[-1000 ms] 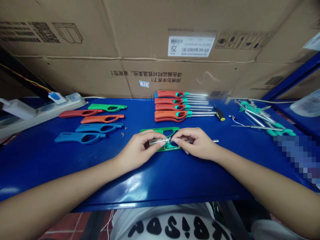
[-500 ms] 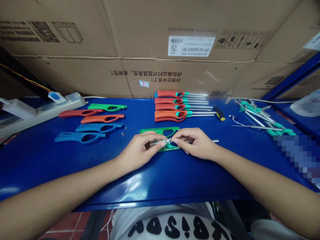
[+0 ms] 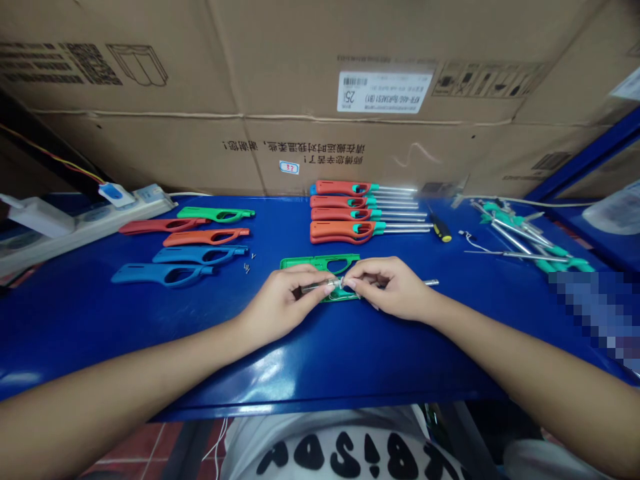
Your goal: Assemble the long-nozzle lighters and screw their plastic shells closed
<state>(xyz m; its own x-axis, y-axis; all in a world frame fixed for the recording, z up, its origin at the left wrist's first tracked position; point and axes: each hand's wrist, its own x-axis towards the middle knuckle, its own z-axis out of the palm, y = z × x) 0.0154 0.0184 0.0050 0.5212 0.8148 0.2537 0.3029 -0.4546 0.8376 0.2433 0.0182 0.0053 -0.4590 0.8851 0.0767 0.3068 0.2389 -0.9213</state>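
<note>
My left hand [image 3: 280,300] is closed on a clear lighter gas tank [image 3: 314,287], pinching it between thumb and fingers. At the tank's right end, my right hand [image 3: 390,287] has its fingertips pressed together on a small white part [image 3: 341,283] that I cannot fully make out. Under both hands lies an open green lighter casing half [image 3: 345,297], with a thin wire in it and a metal tube [image 3: 431,283] sticking out to the right. Just behind it rests a second green casing half [image 3: 320,260], partly covered by my left fingers.
Several casing pieces, such as a blue one [image 3: 135,273], lie left beside small screws [image 3: 247,269]. Orange lighters [image 3: 340,232] and a screwdriver [image 3: 441,230] lie at the back. Metal-and-teal lighter parts [image 3: 530,233] are heaped right. A power strip [image 3: 90,233] stands left.
Both hands hold nearly the same place, with the tank and the white part still between them. The whole view has shifted very slightly.
</note>
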